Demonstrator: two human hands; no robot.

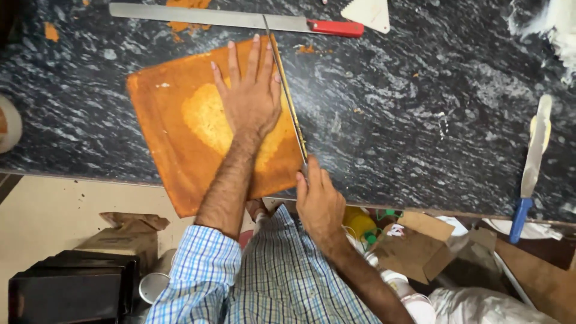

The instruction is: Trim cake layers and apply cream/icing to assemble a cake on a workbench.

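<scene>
A square orange-brown sponge cake point(174, 129) with a paler patch in its middle lies on the dark marbled counter point(408, 120). My left hand point(251, 96) rests flat on the cake's right part, fingers spread. My right hand point(319, 204) grips the handle of a long thin knife point(288, 99) at the counter's near edge. The blade runs along the cake's right side, tip near the far corner.
A long knife with a red handle point(240, 19) and a white toothed scraper point(369, 13) lie at the far edge. A blue-handled palette knife point(533, 159) lies at the right. Cake crumbs point(186, 15) sit at the far side. Cardboard boxes point(414, 246) and dark containers point(72, 285) stand below the counter.
</scene>
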